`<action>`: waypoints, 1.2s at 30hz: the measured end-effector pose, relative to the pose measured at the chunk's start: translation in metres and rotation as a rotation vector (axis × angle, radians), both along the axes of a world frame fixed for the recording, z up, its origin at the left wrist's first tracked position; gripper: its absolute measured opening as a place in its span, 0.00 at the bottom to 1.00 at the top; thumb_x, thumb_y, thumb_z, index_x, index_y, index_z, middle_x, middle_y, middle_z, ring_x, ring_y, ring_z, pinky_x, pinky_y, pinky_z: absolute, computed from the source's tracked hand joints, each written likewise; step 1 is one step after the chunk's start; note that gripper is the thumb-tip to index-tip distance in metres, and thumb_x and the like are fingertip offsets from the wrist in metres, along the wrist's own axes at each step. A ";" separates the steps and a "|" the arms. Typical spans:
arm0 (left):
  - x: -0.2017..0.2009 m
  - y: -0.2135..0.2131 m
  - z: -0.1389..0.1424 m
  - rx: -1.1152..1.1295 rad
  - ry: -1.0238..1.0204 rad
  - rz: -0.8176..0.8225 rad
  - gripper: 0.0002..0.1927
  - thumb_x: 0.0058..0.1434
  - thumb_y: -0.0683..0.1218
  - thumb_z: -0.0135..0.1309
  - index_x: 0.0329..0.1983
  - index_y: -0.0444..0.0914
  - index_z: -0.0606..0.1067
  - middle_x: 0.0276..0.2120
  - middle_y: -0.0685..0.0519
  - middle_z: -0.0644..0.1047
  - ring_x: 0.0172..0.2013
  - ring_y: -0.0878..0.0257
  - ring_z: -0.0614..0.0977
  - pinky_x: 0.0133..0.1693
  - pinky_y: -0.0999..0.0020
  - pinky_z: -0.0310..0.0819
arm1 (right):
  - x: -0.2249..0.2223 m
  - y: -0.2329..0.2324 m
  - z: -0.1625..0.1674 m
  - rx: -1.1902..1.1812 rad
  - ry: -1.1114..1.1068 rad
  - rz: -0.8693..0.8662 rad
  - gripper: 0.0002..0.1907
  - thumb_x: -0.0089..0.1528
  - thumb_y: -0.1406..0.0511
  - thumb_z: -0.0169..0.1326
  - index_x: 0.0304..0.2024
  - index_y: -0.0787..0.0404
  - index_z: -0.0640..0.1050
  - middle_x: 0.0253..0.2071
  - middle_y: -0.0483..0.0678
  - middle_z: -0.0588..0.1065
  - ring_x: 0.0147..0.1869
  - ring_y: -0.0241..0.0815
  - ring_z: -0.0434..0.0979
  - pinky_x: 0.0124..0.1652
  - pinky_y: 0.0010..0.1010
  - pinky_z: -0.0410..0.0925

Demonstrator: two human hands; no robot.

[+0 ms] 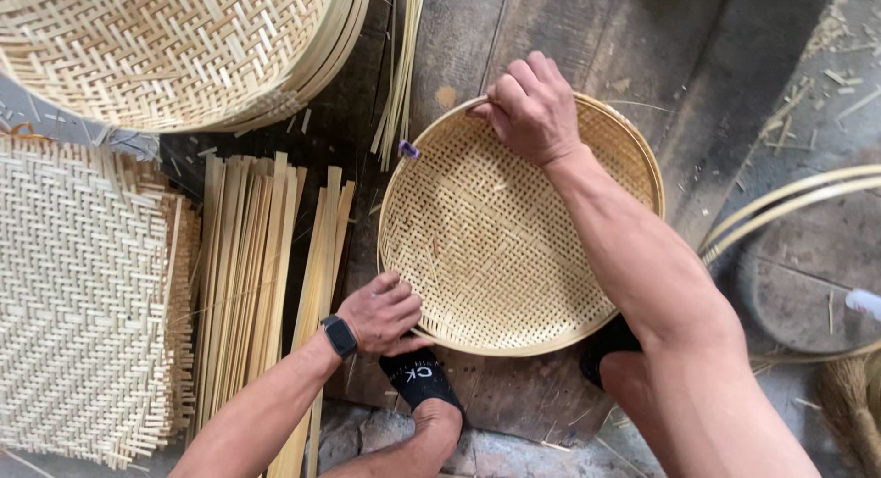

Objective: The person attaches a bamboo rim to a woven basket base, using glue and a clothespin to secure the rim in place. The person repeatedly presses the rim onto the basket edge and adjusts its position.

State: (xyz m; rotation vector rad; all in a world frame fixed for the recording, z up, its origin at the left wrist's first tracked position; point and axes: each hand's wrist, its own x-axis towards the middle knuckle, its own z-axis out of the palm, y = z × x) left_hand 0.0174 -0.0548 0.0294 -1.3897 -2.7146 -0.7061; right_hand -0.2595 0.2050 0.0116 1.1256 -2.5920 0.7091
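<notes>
Round woven bamboo tray (500, 249) lies flat on the plank floor (587, 28), open face up, no clear long axis; rim work looks in hand, next likely a careful re-grip along the rim; right hand (532, 106) clamped on far rim; left hand (381, 313) fingers curled on near rim; bamboo strips (248, 276) left.

There is one screen: the smartwatch (340, 336) on the left wrist, near the bottom middle of the picture. Its face is a small rounded rectangle, black and dark, on a black band. One small label, a purple tag (409, 150), sits on the left rim of the round basket (642, 157). No packages or signs are visible.
</notes>
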 end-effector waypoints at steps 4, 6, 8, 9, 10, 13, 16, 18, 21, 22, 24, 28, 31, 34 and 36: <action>-0.008 0.002 0.001 -0.001 -0.041 -0.044 0.26 0.68 0.65 0.50 0.27 0.41 0.75 0.31 0.54 0.71 0.38 0.59 0.73 0.51 0.60 0.65 | -0.011 0.008 -0.019 -0.060 0.005 0.052 0.22 0.60 0.57 0.72 0.27 0.58 0.71 0.30 0.45 0.68 0.36 0.43 0.69 0.36 0.35 0.68; -0.013 0.003 0.003 0.023 -0.064 -0.082 0.26 0.66 0.66 0.50 0.28 0.40 0.75 0.33 0.54 0.72 0.39 0.59 0.74 0.50 0.62 0.67 | -0.013 0.008 -0.020 -0.077 -0.023 0.030 0.22 0.60 0.56 0.72 0.26 0.58 0.71 0.29 0.44 0.69 0.36 0.42 0.69 0.35 0.33 0.67; -0.019 0.005 0.006 0.014 -0.087 -0.132 0.26 0.68 0.65 0.51 0.28 0.40 0.76 0.32 0.53 0.72 0.36 0.59 0.74 0.46 0.63 0.67 | -0.011 0.005 -0.017 -0.078 -0.074 -0.008 0.21 0.58 0.55 0.70 0.27 0.58 0.72 0.30 0.45 0.70 0.37 0.43 0.70 0.36 0.33 0.68; -0.021 0.007 0.007 0.012 -0.085 -0.152 0.27 0.69 0.65 0.51 0.28 0.40 0.76 0.32 0.53 0.72 0.34 0.59 0.74 0.45 0.63 0.67 | -0.008 0.004 -0.013 -0.045 -0.076 -0.022 0.21 0.59 0.56 0.70 0.27 0.58 0.72 0.29 0.45 0.70 0.35 0.42 0.69 0.34 0.32 0.67; -0.022 0.007 0.009 0.026 -0.077 -0.137 0.26 0.68 0.65 0.51 0.27 0.40 0.75 0.32 0.53 0.72 0.35 0.59 0.74 0.45 0.63 0.67 | -0.006 0.002 -0.009 -0.015 -0.069 -0.036 0.21 0.60 0.56 0.70 0.26 0.58 0.72 0.28 0.44 0.70 0.34 0.41 0.69 0.33 0.32 0.65; -0.022 0.008 0.012 0.069 -0.056 -0.100 0.26 0.66 0.65 0.52 0.26 0.40 0.75 0.33 0.52 0.73 0.37 0.58 0.76 0.47 0.63 0.67 | 0.000 0.003 0.003 0.023 0.097 -0.026 0.14 0.60 0.61 0.65 0.28 0.59 0.73 0.29 0.45 0.72 0.35 0.41 0.70 0.34 0.33 0.66; -0.018 0.007 0.012 0.093 -0.038 -0.057 0.26 0.65 0.65 0.52 0.27 0.39 0.75 0.33 0.53 0.73 0.37 0.58 0.75 0.47 0.63 0.68 | -0.001 0.006 0.003 0.166 0.182 0.056 0.10 0.63 0.67 0.59 0.28 0.60 0.74 0.29 0.46 0.72 0.33 0.38 0.70 0.31 0.31 0.66; -0.016 0.006 0.010 0.072 -0.061 -0.056 0.25 0.66 0.65 0.53 0.27 0.40 0.74 0.32 0.54 0.72 0.36 0.58 0.75 0.47 0.63 0.68 | -0.004 0.008 -0.001 0.293 0.165 0.140 0.10 0.64 0.69 0.56 0.27 0.60 0.73 0.28 0.46 0.71 0.32 0.37 0.70 0.29 0.30 0.66; -0.015 0.005 0.008 0.081 -0.072 -0.073 0.25 0.67 0.64 0.53 0.26 0.41 0.73 0.32 0.53 0.72 0.37 0.58 0.75 0.46 0.63 0.68 | -0.012 0.012 -0.007 0.426 0.150 0.247 0.08 0.62 0.71 0.54 0.27 0.61 0.73 0.28 0.46 0.72 0.32 0.36 0.71 0.29 0.29 0.67; -0.014 0.005 0.009 0.086 -0.078 -0.074 0.25 0.67 0.64 0.53 0.26 0.41 0.73 0.32 0.53 0.72 0.37 0.58 0.74 0.46 0.63 0.68 | -0.014 0.013 -0.007 0.436 0.160 0.269 0.08 0.62 0.71 0.54 0.27 0.61 0.73 0.28 0.46 0.72 0.32 0.36 0.71 0.28 0.29 0.67; -0.016 0.006 0.010 0.100 -0.081 -0.071 0.25 0.66 0.64 0.53 0.26 0.41 0.73 0.32 0.53 0.72 0.37 0.58 0.74 0.46 0.62 0.68 | -0.016 0.013 -0.006 0.438 0.186 0.286 0.07 0.62 0.71 0.54 0.27 0.61 0.73 0.29 0.47 0.72 0.32 0.37 0.71 0.28 0.29 0.68; -0.019 0.005 0.013 0.094 -0.082 -0.083 0.24 0.65 0.64 0.53 0.26 0.40 0.73 0.32 0.53 0.72 0.37 0.58 0.75 0.46 0.63 0.68 | -0.016 0.010 0.003 0.441 0.212 0.260 0.06 0.61 0.70 0.53 0.28 0.62 0.74 0.29 0.47 0.72 0.32 0.37 0.72 0.27 0.27 0.69; -0.020 0.005 0.014 0.076 -0.088 -0.074 0.25 0.66 0.64 0.53 0.26 0.40 0.73 0.32 0.53 0.71 0.37 0.58 0.74 0.47 0.63 0.67 | -0.014 0.007 0.008 0.509 0.195 0.279 0.07 0.60 0.70 0.54 0.27 0.62 0.73 0.28 0.47 0.72 0.32 0.38 0.73 0.26 0.28 0.70; -0.019 0.006 0.014 0.063 -0.081 -0.081 0.25 0.66 0.64 0.52 0.25 0.41 0.73 0.31 0.53 0.71 0.36 0.58 0.74 0.46 0.63 0.67 | -0.013 0.006 0.007 0.590 0.165 0.318 0.08 0.60 0.70 0.54 0.25 0.62 0.73 0.26 0.46 0.71 0.31 0.37 0.73 0.25 0.28 0.69; -0.019 0.006 0.014 0.060 -0.072 -0.080 0.25 0.66 0.64 0.52 0.25 0.41 0.73 0.31 0.53 0.71 0.37 0.58 0.75 0.47 0.63 0.66 | -0.014 0.006 0.004 0.618 0.185 0.340 0.09 0.61 0.71 0.54 0.25 0.61 0.72 0.25 0.45 0.70 0.29 0.35 0.71 0.23 0.27 0.68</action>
